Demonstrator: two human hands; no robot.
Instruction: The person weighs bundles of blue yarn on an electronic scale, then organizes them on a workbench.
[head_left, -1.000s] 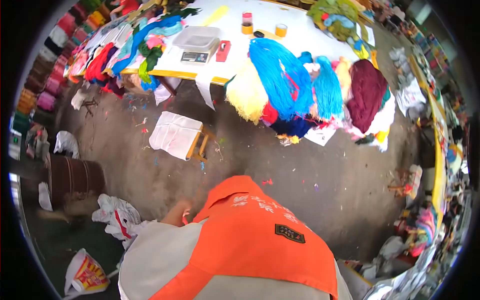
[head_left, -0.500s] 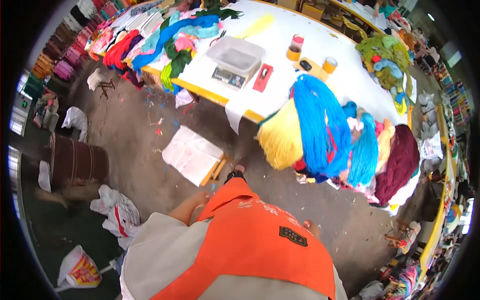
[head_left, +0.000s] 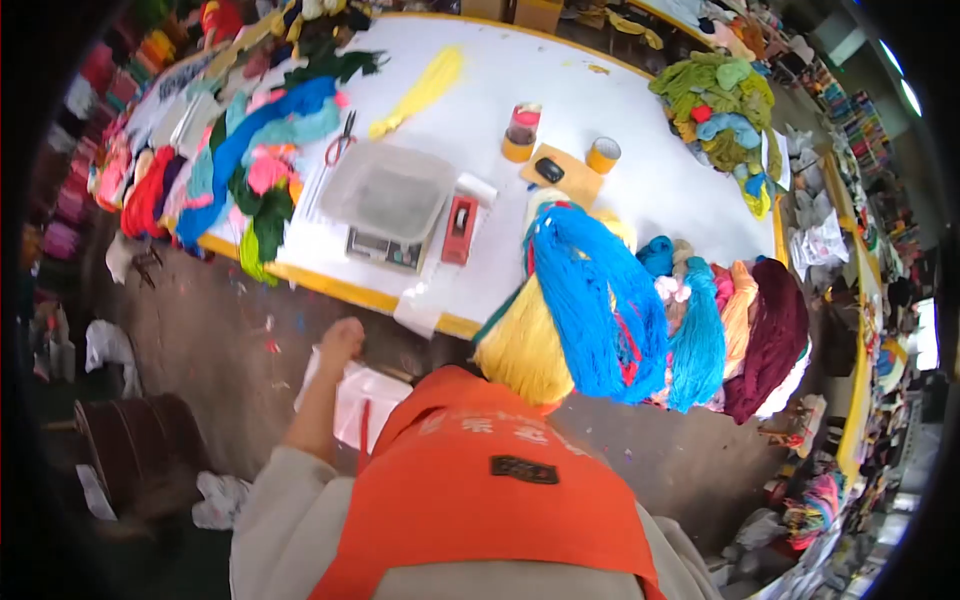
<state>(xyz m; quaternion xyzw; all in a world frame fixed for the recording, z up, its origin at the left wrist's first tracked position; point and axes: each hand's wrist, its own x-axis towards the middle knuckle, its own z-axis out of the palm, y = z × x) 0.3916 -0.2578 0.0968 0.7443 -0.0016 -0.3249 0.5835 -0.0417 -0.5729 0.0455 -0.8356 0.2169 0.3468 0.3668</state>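
My left hand [head_left: 343,338] is raised in front of the table's near edge, above the white cloth-covered stool [head_left: 375,395]. Its fingers look loosely curled, with nothing visible in them. My right hand is out of view, hidden behind the orange apron [head_left: 500,440]. On the table ahead stands a digital scale [head_left: 385,250] with a clear plastic tub [head_left: 388,190] on it. Beside it lies a red tape dispenser [head_left: 459,230]. Blue yarn hanks [head_left: 600,300] and a pale yellow hank [head_left: 525,345] hang over the table edge at the right.
Scissors [head_left: 341,140] and a yellow yarn bundle [head_left: 420,90] lie on the white tabletop [head_left: 560,80]. Tape rolls [head_left: 603,155] stand farther back. Coloured yarn piles crowd the left end, and a green heap [head_left: 715,95] the far right. A brown drum [head_left: 140,455] is on the floor at left.
My view has shifted closer to the table. My left hand has risen from beside the apron towards the table edge. My right hand has gone out of view.
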